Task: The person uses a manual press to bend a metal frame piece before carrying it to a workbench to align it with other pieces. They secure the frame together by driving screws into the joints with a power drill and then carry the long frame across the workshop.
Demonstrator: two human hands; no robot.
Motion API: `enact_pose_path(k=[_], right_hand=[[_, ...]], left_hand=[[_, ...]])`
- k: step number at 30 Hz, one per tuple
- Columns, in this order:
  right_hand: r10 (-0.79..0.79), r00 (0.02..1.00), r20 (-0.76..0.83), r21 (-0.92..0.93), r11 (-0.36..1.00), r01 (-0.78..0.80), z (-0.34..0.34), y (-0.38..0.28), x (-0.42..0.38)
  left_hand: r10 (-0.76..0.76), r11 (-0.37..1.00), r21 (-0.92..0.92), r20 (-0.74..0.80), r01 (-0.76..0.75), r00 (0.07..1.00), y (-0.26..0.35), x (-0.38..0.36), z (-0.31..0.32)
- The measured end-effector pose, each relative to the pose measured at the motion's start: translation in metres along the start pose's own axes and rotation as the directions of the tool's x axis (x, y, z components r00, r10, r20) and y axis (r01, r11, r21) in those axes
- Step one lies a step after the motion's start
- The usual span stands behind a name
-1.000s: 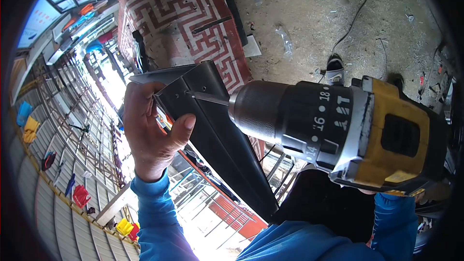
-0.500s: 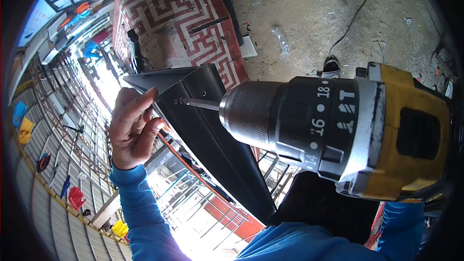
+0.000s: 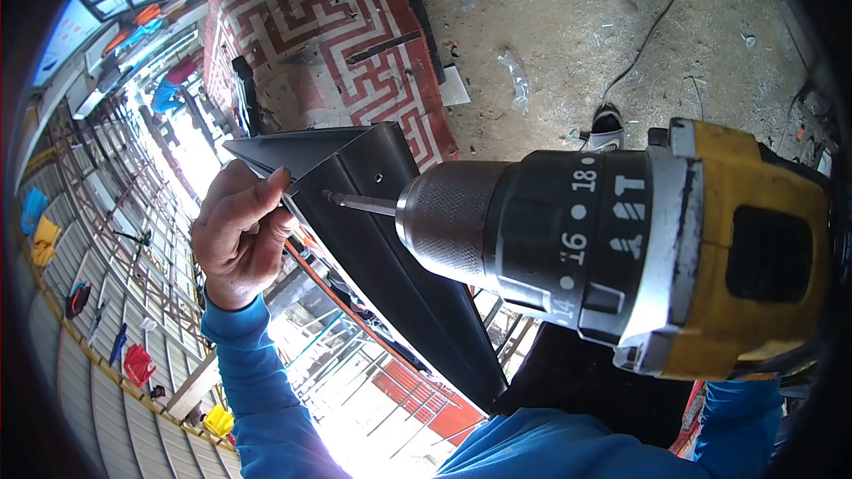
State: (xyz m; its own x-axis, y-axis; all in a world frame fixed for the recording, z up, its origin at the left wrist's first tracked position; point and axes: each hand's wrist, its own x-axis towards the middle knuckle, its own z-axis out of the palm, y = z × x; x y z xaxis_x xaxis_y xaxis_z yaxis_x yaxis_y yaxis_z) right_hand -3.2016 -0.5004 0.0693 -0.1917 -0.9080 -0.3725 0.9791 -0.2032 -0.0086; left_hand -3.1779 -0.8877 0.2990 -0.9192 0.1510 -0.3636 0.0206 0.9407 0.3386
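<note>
A yellow and black cordless drill (image 3: pixel 768 248) fills the right side of the view, its chuck (image 3: pixel 448 217) pointing left. The long bit (image 3: pixel 366 204) reaches to a small screw-like tip over the end of a black metal profile (image 3: pixel 399 275). Beside the bit, a round hole (image 3: pixel 379 178) shows in the profile. My left hand (image 3: pixel 240 235) pinches the profile's near left edge between thumb and curled forefinger, close to the bit tip. My right hand is hidden behind the drill body; its blue sleeve (image 3: pixel 738 421) leads up to the drill's underside.
A red and white patterned mat (image 3: pixel 328 27) lies beyond the profile on the dusty floor (image 3: pixel 550 35). A dark cable (image 3: pixel 652 40) runs down to a shoe (image 3: pixel 607 127). Metal racks (image 3: pixel 133 204) stand at left, where another person (image 3: pixel 169 93) is bent over in the distance.
The drill has shifted slightly left and down, its collar turned a little in view. My left hand has moved slightly left, its thumb now nearer the profile's edge.
</note>
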Motion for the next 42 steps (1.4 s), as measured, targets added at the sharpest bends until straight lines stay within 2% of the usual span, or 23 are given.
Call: enact_pose_path(k=[7,9,14,16,17,18,20,21,22,24,25,28,33,35,39,41,42], right_hand=[[0.008,1.0,0.003,-0.043,0.999,-0.007,0.004,-0.005,0.003],[0.008,1.0,0.007,-0.058,0.998,-0.007,0.005,-0.007,0.002],[0.011,1.0,0.009,-0.118,0.993,-0.01,0.013,-0.014,0.004],[0.009,1.0,0.018,-0.143,0.99,-0.006,0.017,-0.022,0.002],[0.009,1.0,0.02,-0.157,0.988,-0.006,0.019,-0.023,0.001],[0.011,1.0,0.021,-0.171,0.985,-0.008,0.021,-0.024,0.0],[0.016,1.0,0.022,-0.19,0.982,-0.012,0.026,-0.025,0.0],[0.016,1.0,0.021,-0.196,0.981,-0.012,0.026,-0.026,0.0],[0.019,1.0,0.016,-0.204,0.979,-0.015,0.03,-0.025,0.001],[0.021,1.0,0.017,-0.207,0.978,-0.017,0.03,-0.029,0.0],[0.021,1.0,0.012,-0.217,0.976,-0.018,0.032,-0.026,0.001],[0.023,1.0,0.008,-0.222,0.975,-0.021,0.034,-0.03,0.0],[0.019,1.0,0.008,-0.244,0.97,-0.016,0.034,-0.036,0.0],[0.012,1.0,0.013,-0.249,0.969,-0.009,0.035,-0.037,0.0],[-0.001,1.0,0.019,-0.262,0.965,0.006,0.036,-0.034,0.003],[-0.008,1.0,0.024,-0.266,0.964,0.014,0.035,-0.034,0.005],[-0.006,1.0,0.029,-0.261,0.965,0.013,0.034,-0.036,0.005]], left_hand=[[0.027,0.999,0.022,0.013,-0.027,1.0,-0.003,0.002,-0.002],[0.074,0.997,0.035,0.026,-0.075,0.997,-0.003,0.006,-0.002],[0.082,0.996,0.035,-0.014,-0.082,0.997,-0.003,0.013,-0.001],[0.096,0.994,-0.052,0.003,-0.096,0.995,-0.008,0.01,0.0],[-0.005,0.979,-0.203,0.036,0.012,0.999,-0.008,0.006,-0.002],[-0.092,0.942,-0.324,-0.009,0.085,0.996,-0.008,0.005,-0.002],[-0.181,0.946,-0.309,-0.263,0.094,0.948,-0.019,0.007,0.005],[-0.157,0.986,-0.094,-0.305,0.134,0.939,-0.018,0.014,0.006],[-0.146,0.988,-0.022,-0.425,0.151,0.894,-0.025,0.021,0.025],[-0.242,0.97,-0.085,-0.363,0.227,0.9,-0.038,0.017,0.035],[-0.294,0.956,-0.097,-0.392,0.278,0.872,-0.026,0.025,0.036],[-0.329,0.944,-0.126,-0.427,0.305,0.842,-0.026,0.024,0.04],[-0.334,0.942,-0.138,-0.481,0.306,0.81,-0.024,0.025,0.044],[-0.241,0.965,-0.032,-0.503,0.261,0.83,-0.03,0.022,0.045],[-0.201,0.968,0.022,-0.521,0.248,0.829,-0.03,0.022,0.047],[-0.3,0.948,-0.072,-0.528,0.309,0.795,-0.026,0.024,0.046],[-0.3,0.948,-0.07,-0.524,0.311,0.797,-0.024,0.023,0.047]])
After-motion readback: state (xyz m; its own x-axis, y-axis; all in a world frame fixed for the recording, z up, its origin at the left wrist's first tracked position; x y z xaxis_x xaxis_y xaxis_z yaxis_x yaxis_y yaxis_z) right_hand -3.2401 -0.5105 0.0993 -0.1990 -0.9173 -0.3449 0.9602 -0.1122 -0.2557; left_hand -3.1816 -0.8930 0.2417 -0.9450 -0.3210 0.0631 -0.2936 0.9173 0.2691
